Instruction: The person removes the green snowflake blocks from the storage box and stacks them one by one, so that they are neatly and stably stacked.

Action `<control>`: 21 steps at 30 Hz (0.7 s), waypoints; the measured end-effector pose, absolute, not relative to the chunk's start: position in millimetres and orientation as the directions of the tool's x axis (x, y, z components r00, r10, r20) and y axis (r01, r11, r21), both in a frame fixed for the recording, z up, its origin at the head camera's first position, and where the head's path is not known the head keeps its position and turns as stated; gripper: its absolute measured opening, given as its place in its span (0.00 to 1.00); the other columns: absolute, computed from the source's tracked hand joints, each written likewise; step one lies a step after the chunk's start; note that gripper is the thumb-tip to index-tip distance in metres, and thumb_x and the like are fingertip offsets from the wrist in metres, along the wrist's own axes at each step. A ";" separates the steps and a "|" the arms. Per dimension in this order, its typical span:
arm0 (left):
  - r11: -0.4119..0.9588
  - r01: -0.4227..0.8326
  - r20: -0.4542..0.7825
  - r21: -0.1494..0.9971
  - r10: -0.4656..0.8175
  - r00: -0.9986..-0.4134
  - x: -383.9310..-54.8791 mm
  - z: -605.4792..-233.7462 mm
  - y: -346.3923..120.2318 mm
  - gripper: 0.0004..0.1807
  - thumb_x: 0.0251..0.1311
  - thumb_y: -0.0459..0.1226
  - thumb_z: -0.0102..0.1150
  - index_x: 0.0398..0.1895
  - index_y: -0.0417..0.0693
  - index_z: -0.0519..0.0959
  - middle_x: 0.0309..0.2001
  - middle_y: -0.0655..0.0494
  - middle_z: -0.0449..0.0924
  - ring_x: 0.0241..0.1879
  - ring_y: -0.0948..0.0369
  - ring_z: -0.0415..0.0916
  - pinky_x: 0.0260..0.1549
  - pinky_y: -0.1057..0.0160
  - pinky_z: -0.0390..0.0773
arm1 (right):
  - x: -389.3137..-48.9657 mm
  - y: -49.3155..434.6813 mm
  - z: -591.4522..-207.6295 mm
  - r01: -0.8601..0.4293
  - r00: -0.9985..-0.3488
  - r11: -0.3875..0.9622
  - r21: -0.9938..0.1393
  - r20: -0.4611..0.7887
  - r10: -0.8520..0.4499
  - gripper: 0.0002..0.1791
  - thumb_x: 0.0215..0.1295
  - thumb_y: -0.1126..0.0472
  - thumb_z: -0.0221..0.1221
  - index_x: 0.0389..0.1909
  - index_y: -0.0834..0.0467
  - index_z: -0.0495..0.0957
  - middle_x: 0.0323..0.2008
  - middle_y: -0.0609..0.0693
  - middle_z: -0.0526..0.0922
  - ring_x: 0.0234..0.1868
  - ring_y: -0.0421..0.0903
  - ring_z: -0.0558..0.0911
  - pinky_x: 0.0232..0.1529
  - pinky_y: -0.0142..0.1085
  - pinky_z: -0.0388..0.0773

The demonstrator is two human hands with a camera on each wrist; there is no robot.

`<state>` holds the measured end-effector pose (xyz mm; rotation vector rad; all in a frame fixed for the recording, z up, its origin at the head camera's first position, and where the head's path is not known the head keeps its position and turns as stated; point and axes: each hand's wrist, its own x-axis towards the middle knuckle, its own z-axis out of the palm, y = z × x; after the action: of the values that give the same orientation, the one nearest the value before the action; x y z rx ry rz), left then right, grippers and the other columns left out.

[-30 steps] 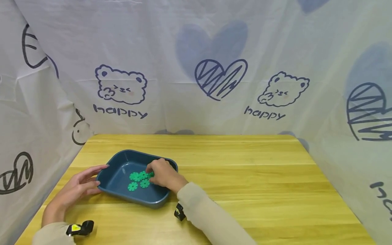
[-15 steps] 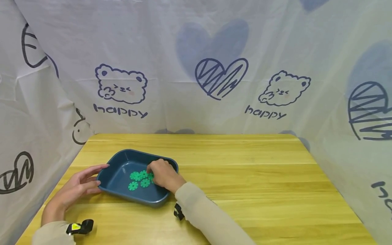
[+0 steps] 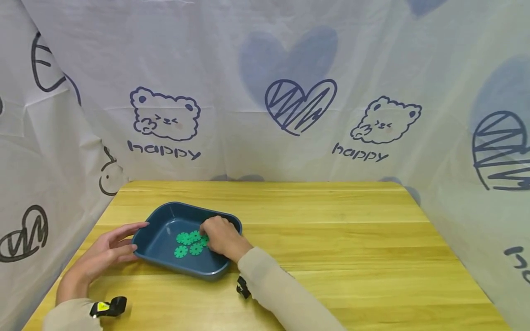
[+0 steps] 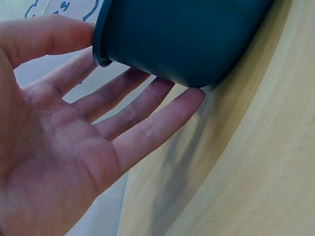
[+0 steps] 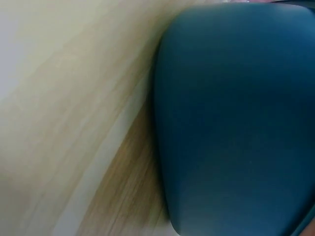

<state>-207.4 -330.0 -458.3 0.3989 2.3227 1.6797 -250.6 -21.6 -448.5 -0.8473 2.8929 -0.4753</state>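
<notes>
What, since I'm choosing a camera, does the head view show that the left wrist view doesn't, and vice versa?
Only the head view sees into the tray: its green discs and the right hand there. Only the left wrist view shows the palm of the left hand face-on and the outer wall it faces. Both share that hand touching the tray, the wooden table and printed cloth.

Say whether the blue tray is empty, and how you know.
Not empty: green discs lie inside the blue tray, near the right hand.
</notes>
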 end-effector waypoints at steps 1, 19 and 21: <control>0.299 0.077 -0.038 0.951 0.361 -0.932 -207.1 -458.6 -330.1 0.31 0.73 0.32 0.55 0.77 0.43 0.63 0.61 0.85 0.69 0.55 0.78 0.79 0.46 0.63 0.88 | -250.7 -21.7 -448.2 -0.513 -0.841 0.798 -0.317 0.000 -0.541 0.15 0.65 0.65 0.69 0.53 0.53 0.88 0.53 0.46 0.89 0.53 0.43 0.87 0.48 0.32 0.86; 0.401 0.049 -0.088 0.915 0.317 -0.944 -207.6 -453.6 -325.8 0.32 0.73 0.33 0.56 0.78 0.42 0.62 0.74 0.45 0.63 0.52 0.77 0.80 0.46 0.63 0.88 | -243.5 30.2 -403.9 -0.536 -0.826 0.675 -0.507 0.149 -0.543 0.15 0.61 0.64 0.71 0.49 0.57 0.89 0.47 0.50 0.89 0.46 0.44 0.87 0.45 0.26 0.83; 0.402 0.055 -0.085 0.914 0.322 -0.943 -207.6 -453.7 -326.3 0.32 0.73 0.33 0.56 0.78 0.42 0.62 0.73 0.53 0.65 0.52 0.77 0.80 0.46 0.63 0.88 | -241.4 43.5 -401.2 -0.538 -0.826 0.663 -0.520 0.166 -0.539 0.14 0.61 0.64 0.71 0.49 0.58 0.88 0.47 0.51 0.88 0.45 0.46 0.87 0.45 0.29 0.84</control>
<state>-207.6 -326.3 -453.7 0.3313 2.4128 1.5591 -241.4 43.5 -401.2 -0.9268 2.8625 -0.8944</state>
